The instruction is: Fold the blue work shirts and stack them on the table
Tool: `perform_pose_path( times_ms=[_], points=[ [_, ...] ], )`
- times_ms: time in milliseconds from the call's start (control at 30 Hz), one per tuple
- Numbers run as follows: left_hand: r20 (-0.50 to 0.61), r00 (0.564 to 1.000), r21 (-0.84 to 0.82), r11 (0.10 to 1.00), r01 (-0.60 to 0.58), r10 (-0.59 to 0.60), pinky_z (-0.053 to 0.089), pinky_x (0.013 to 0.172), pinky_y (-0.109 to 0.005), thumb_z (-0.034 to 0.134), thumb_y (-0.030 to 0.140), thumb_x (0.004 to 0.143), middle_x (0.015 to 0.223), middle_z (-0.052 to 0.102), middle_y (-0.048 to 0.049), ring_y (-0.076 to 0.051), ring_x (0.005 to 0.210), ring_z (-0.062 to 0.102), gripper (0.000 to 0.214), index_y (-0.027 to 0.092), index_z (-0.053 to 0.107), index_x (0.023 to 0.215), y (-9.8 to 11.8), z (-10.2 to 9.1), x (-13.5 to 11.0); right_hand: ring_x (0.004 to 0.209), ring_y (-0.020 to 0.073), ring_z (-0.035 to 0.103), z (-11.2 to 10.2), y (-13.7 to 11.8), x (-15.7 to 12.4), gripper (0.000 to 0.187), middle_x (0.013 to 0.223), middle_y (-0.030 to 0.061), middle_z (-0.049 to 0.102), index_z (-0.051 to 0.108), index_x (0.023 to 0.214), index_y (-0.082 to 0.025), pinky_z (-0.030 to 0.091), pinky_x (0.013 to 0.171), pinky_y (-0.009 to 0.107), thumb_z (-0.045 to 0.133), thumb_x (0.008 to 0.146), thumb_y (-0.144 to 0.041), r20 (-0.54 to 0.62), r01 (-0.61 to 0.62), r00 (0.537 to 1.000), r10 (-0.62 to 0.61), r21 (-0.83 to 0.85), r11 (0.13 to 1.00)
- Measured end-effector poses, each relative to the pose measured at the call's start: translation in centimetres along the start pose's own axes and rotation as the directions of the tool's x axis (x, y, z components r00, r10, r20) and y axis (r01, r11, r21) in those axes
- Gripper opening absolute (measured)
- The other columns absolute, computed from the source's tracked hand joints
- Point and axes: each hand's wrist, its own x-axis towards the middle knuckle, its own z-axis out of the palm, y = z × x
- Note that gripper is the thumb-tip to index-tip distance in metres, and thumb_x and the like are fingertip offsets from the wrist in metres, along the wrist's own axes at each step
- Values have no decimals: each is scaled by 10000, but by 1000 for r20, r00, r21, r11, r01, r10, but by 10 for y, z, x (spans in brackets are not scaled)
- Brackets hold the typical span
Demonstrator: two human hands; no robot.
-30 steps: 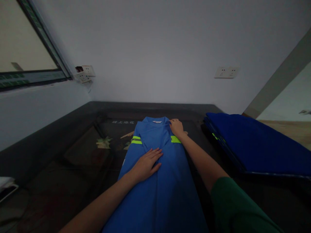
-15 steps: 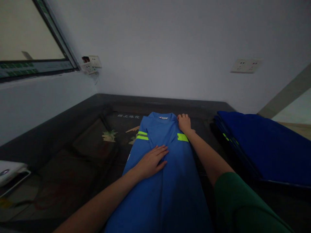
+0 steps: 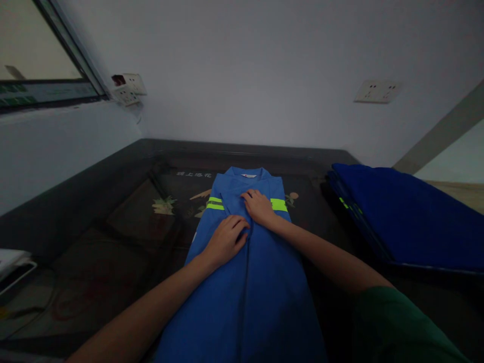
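Left hand and right hand touch the shirt; can't tell if pinching. Seems soft; hold its collar, toward surface's far edge.

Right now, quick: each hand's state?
Left hand: on the blue garment; grip can't be told.
Right hand: on it too, farther up; grip can't be told.

Left hand, right hand on blue garment.
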Motion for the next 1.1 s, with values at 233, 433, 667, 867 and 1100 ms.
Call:
perform_pose_path(
  times_ms=[233,433,667,867,1100],
  points=[
    [52,999,6,1000,-14,14,451,901,-360,491,190,891,1044,617,-70,-211,984,549,143,190,596,988,0,0,0,1118,263,487,-4,-6,1,371,1253,125,565,563,1243,-191,394,905,378,327,957,-163,-4,77,997,-77,-59,995],
    [57,997,9,999,-42,42,432,855,-357,555,221,858,998,615,-60,-215,955,538,113,192,582,964,4,-5,-1,1009,205,537,-17,2,-16,278,1057,95,642,639,1055,-162,391,877,296,383,976,-235,-108,23,994,-9,133,991],
    [165,973,12,987,-163,158,396,827,-357,485,270,919,924,616,-57,-201,917,545,173,184,627,870,10,-11,-2,821,176,595,-13,5,-26,393,858,75,701,704,826,-160,367,741,275,427,977,-393,93,74,992,-87,137,988],
    [267,959,-18,995,100,-92,433,744,-340,606,431,845,808,633,-47,-205,783,582,267,175,627,772,38,-10,-4,766,176,621,-8,2,-20,473,860,79,727,731,833,-172,354,695,272,377,984,-447,123,6,992,-22,125,992],
    [523,766,-536,554,637,-374,413,550,-225,547,326,830,542,511,36,-105,515,517,271,175,481,615,56,-6,-7,842,185,619,-7,1,-25,490,893,84,726,736,863,-171,354,742,275,349,994,-440,85,30,996,-39,109,994]
  ],
)
